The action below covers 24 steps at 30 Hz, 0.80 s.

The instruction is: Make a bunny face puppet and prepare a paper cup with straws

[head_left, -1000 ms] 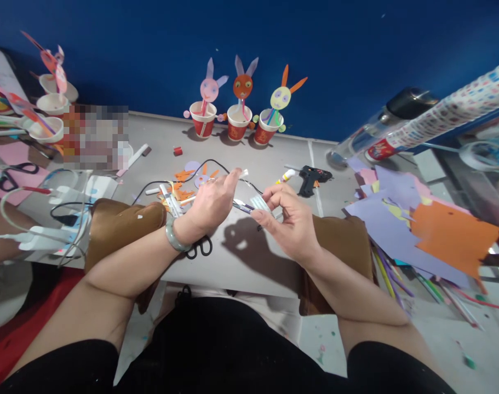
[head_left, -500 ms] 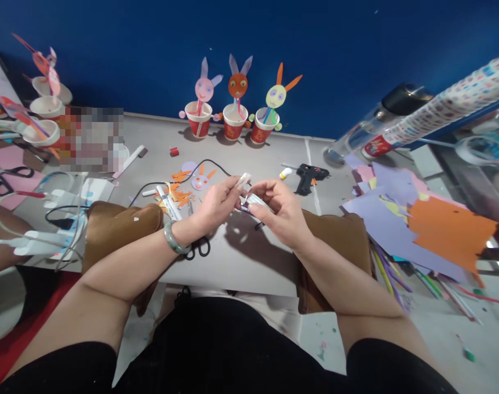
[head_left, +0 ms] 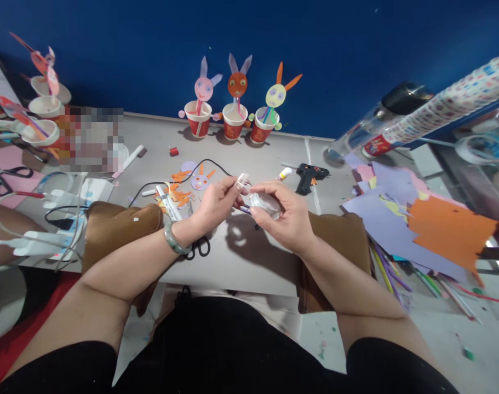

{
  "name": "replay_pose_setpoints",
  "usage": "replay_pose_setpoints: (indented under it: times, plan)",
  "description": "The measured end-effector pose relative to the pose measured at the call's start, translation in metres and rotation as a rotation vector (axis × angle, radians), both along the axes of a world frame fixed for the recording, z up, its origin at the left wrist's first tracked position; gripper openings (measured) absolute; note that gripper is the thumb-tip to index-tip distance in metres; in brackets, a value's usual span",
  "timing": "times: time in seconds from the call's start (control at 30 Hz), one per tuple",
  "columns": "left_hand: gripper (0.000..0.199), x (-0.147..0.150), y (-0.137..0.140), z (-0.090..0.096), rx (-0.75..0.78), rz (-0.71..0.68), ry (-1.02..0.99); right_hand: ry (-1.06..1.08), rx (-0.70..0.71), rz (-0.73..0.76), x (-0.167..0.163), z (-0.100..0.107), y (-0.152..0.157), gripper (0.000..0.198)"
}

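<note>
My left hand (head_left: 217, 203), with a bracelet on its wrist, pinches a small whitish, see-through piece (head_left: 243, 179) between thumb and fingertips. In my right hand (head_left: 291, 218) is a round, whitish, see-through thing that looks like a tape roll (head_left: 266, 206), held between thumb and fingers. The hands are close together above the table, and whether the two pieces join is hard to make out. Black-handled scissors (head_left: 202, 247) lie beneath my left wrist. Beyond that hand lies a purple paper rabbit face (head_left: 200, 181) with orange ears, beside orange paper scraps (head_left: 181, 194) and white markers (head_left: 167, 201).
Three red paper cups (head_left: 234, 130) with paper rabbits stand along the blue wall. A black glue gun (head_left: 310, 178) lies right of my hands. Coloured paper sheets (head_left: 397, 219) and a clear bottle (head_left: 356, 131) are farther right. Power strips (head_left: 44, 241) with cables lie left.
My right hand has turned the tape-roll-like thing so that its round face shows more. My left hand has shifted slightly, still pinching the whitish piece.
</note>
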State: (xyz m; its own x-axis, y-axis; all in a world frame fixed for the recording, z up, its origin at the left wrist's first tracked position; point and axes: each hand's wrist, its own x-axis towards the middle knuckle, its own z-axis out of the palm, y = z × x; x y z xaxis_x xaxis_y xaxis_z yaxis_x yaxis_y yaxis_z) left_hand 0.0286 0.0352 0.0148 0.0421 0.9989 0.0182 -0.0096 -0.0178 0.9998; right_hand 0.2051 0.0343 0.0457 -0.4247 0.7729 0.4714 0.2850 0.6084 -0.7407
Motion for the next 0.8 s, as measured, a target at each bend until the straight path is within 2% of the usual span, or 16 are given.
replay_pose_setpoints:
  times: [0.3,0.43,0.57,0.8]
  plan:
    - [0.026,0.002,-0.001,-0.004,-0.006,-0.025,-0.062,-0.109,0.216,-0.031,0.006,0.0,0.005,0.031]
    - [0.03,0.003,0.001,-0.007,-0.072,-0.123,-0.226,-0.138,0.233,-0.068,0.009,0.002,0.009,0.032]
    - [0.027,0.001,0.001,-0.007,-0.134,-0.201,-0.361,-0.138,0.242,-0.072,0.01,0.0,0.011,0.031]
    - [0.02,-0.002,-0.001,0.001,-0.195,-0.214,-0.38,-0.148,0.241,-0.067,0.012,-0.003,0.016,0.034]
